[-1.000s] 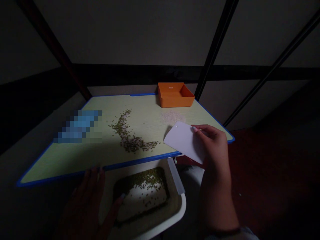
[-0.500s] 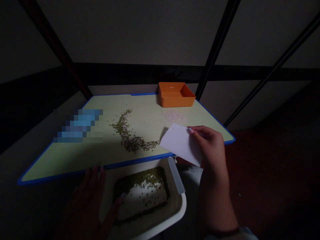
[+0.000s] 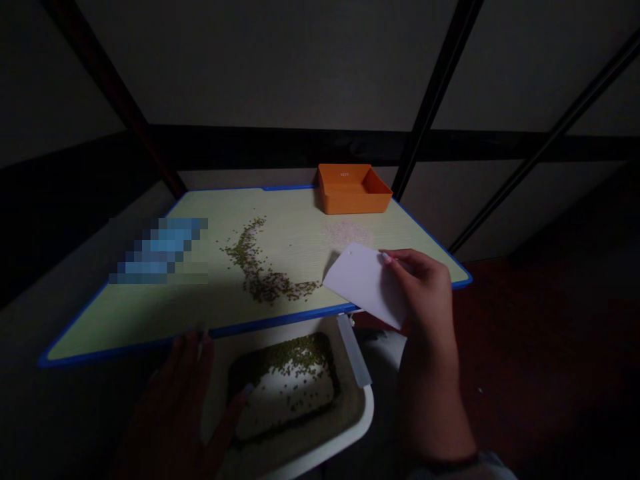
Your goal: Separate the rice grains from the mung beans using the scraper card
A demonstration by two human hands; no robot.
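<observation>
Flat white plastic scraper card [image 3: 367,283] is pinched at its 3 o'clock edge by the right hand [image 3: 425,293], tilted, sitting at the pale-green blue-rimmed tabletop's [image 3: 150,313] near edge just to 3 o'clock of the curved trail of green mung beans [image 3: 260,270] — looks like a sweep-off-the-edge step, beans going into the white rectangular tray [image 3: 295,393] held below. Left hand [image 3: 183,400] grips the tray's 9 o'clock rim, fingers spread, thumb inside. Next stroke likely needs the card dropped flat-edged behind the pile and the tray kept under the blue lip — open room toward 9 o'clock; small heap of white rice [image 3: 346,233] and the orange plastic bin [image 3: 354,189] crowd 12 o'clock.
</observation>
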